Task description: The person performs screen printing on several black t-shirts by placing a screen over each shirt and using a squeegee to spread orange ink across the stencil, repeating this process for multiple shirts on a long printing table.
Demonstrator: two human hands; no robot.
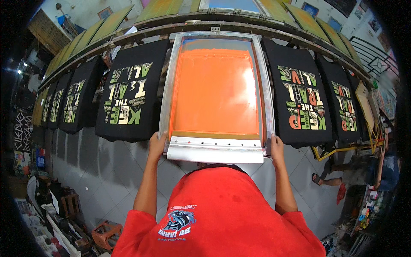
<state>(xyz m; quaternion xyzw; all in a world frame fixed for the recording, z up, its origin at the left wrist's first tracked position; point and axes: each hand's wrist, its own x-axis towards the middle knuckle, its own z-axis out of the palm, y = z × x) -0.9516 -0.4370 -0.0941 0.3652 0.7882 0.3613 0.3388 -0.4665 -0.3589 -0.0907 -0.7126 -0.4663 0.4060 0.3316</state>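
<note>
Screen-printing frame point(216, 92), aluminium rim with orange mesh, lies flat over the middle station of a long curved bench point(141, 32); left hand point(156, 143) grips its near left corner, right hand point(276, 145) its near right corner, both closed around the rim. Black T-shirts line the bench to either side: the left neighbour point(130, 92) bears green and cream lettering, the right neighbour point(302, 96) adds orange. A seated person point(364, 171) in sandals occupies the grey tiled floor point(107, 171) at right.

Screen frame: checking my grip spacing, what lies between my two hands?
In the head view, the frame's metal bottom bar spans between left hand and right hand.
</note>
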